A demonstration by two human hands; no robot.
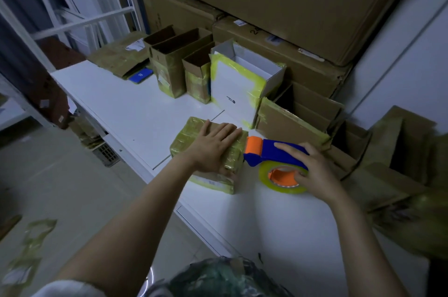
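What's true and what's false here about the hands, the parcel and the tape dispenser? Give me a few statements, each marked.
1. The left hand lies flat on top of the taped parcel. True.
2. The right hand holds a pair of scissors. False: it grips the blue tape dispenser.
3. The dispenser's orange roller end points toward the parcel. True.
4. The white box behind the parcel is closed. False: its top stands open.
5. The parcel sits on the floor. False: it rests on the white table.
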